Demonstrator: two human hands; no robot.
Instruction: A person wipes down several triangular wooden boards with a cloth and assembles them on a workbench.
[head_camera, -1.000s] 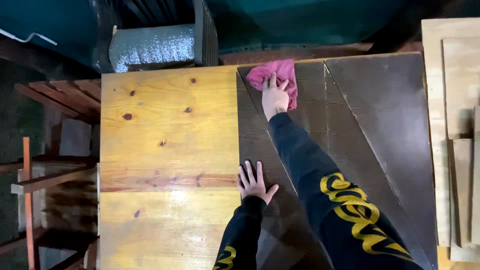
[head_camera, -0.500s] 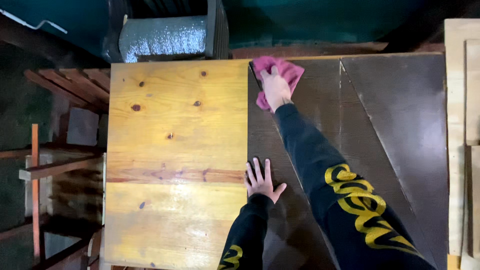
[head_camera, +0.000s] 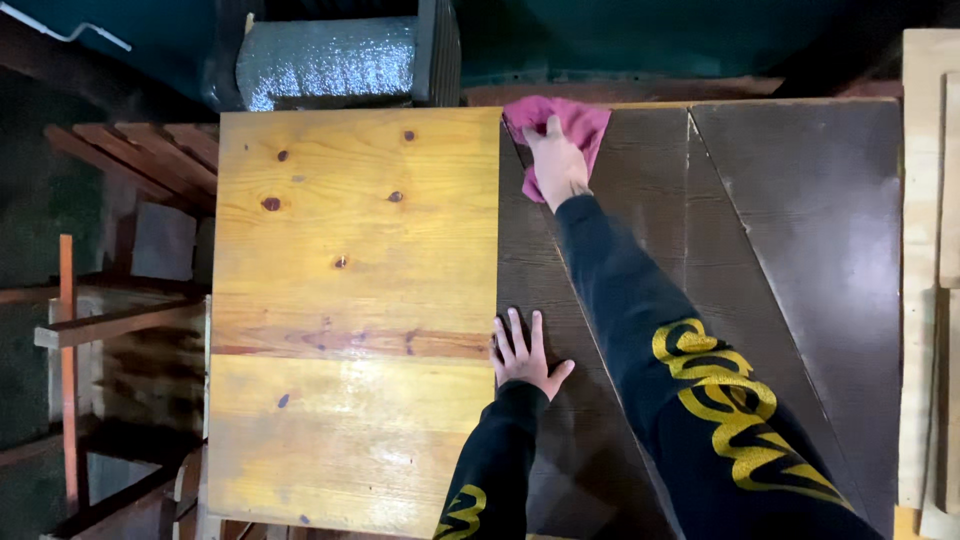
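I see my right hand (head_camera: 556, 165) stretched far forward, palm down, pressing a crumpled pink cloth (head_camera: 560, 125) onto the far edge of the dark panel (head_camera: 800, 250). My left hand (head_camera: 525, 352) lies flat with fingers spread, holding nothing, on that matte, grainy dark surface just beside the glossy, knotted yellow pine board (head_camera: 350, 300).

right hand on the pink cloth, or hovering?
Touching. Head view shows the right hand pressed flat on the pink cloth, fingers overlapping it, no gap, at the dark panel's far edge.
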